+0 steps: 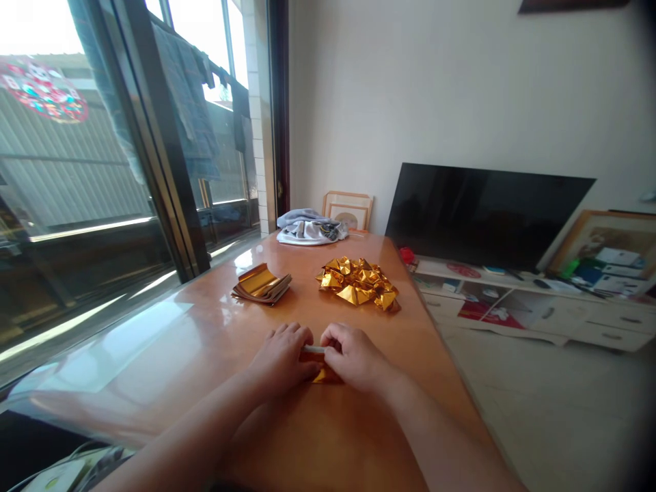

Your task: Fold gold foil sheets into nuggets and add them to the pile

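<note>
A small sheet of gold foil paper [322, 374] lies on the table between my hands, its far edge folded over and showing a pale underside. My left hand [284, 355] has its fingers closed on the left side of the sheet. On the right side, my right hand [353, 354] pinches the same folded edge with bent fingers. Beyond my hands, to the left, sits a stack of flat gold foil sheets [262, 283], curling up at its edges. To the right of the stack is a heap of folded gold foil pieces [359, 281].
The glossy wooden table [389, 437] has its right edge beside my right forearm. Folded clothes [312, 229] lie at its far end. A large black television [486, 215] stands on a white cabinet [543, 314] to the right. Glass sliding doors [169, 137] run along the left.
</note>
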Motion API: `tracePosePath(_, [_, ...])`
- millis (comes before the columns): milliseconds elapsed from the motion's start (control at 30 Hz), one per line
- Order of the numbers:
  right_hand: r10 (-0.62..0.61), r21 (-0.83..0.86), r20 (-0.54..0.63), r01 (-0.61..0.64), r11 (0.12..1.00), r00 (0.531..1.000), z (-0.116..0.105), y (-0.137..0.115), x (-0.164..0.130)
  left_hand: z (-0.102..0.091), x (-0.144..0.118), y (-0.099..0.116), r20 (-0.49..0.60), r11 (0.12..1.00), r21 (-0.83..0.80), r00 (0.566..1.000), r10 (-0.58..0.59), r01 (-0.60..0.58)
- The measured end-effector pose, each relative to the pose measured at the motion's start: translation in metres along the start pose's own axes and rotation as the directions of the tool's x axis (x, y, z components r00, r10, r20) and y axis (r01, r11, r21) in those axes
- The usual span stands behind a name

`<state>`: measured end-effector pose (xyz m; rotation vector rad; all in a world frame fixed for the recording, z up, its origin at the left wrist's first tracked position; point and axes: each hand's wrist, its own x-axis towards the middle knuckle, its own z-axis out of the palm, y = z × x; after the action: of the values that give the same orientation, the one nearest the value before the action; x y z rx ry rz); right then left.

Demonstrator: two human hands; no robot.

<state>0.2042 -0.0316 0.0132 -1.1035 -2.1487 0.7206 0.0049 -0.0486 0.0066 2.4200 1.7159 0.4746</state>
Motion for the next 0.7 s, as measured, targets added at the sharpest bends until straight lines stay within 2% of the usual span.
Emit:
tracePosePath(100, [0.046,-0.009,0.120,-0.046,0.999,0.992,0.009,-0.005,-0.005,-0.001,0.004,-0.007,0.029,1.000,-0.019,1.000,-0.005,0.005])
tracePosePath(167, [0.070,-0.046,0.157,-0.063,0.997,0.985,0.013,-0.003,-0.006,-0.004,0.006,-0.012,0.082,0.997,-0.082,0.997,-0.008,0.014])
tracePosePath(333, [0.053,-0.122,0.183,-0.031,0.992,0.982,0.016,0.001,-0.007,-0.013,0.013,-0.029,0.220,0.970,-0.234,0.975,-0.006,0.059])
tracePosePath(700, [0.013,-0.272,0.190,0.040,0.962,0.982,0.010,-0.020,-0.014,-0.026,0.022,-0.052,0.416,0.903,-0.424,0.900,0.131,0.065])
